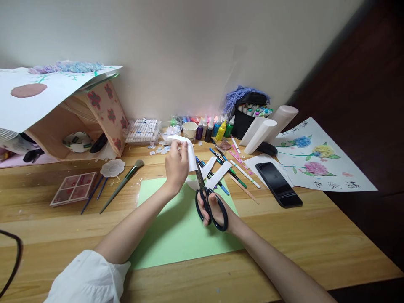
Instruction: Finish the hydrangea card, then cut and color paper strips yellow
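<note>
- White paper strip (188, 152): pinched in left hand (175, 167), raised above green sheet (179, 229) on worktop (315, 235).
- Right hand (217, 212): fingers through black scissors (206, 198) handles, blades at the strip's lower edge.
- Phone (278, 178) lies to the right.

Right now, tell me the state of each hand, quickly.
Left hand: closed, pinching the white paper above the green sheet.
Right hand: closed through the handles of the black scissors, blades at the paper.
</note>
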The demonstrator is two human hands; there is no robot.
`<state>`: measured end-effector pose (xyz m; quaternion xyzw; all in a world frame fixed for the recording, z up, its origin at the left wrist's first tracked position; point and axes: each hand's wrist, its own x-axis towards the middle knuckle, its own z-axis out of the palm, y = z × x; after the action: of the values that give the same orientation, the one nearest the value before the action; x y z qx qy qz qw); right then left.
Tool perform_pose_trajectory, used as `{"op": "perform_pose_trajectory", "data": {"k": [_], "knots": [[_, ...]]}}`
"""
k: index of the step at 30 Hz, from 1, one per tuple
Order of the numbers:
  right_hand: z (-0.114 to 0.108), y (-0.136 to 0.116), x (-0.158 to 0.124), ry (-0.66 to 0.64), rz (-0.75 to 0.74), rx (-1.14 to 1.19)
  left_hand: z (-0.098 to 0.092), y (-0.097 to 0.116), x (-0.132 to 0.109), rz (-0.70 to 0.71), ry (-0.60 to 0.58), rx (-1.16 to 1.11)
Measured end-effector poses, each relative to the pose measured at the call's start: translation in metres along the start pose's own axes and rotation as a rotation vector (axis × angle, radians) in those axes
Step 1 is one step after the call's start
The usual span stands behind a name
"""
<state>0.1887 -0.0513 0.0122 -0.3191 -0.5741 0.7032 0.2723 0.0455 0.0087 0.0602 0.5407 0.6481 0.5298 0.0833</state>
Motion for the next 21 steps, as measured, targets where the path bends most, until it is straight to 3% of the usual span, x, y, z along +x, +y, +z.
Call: {"op": "perform_pose_trajectory", "data": {"k": [6,13,21], "knots": [[0.001,0.004,0.001,0.076,-0.042,-0.048,-0.001,0.0,0.002,0.008,0.014,-0.017],[-0.004,0.004,0.001,-0.006,-0.025,0.066,0.001,0.002,-0.002,0.001,-0.031,-0.062],[-0.007,0.003,0.003,0.03,-0.045,0.092,0.005,0.004,-0.01,-0.019,-0.102,-0.095]]}}
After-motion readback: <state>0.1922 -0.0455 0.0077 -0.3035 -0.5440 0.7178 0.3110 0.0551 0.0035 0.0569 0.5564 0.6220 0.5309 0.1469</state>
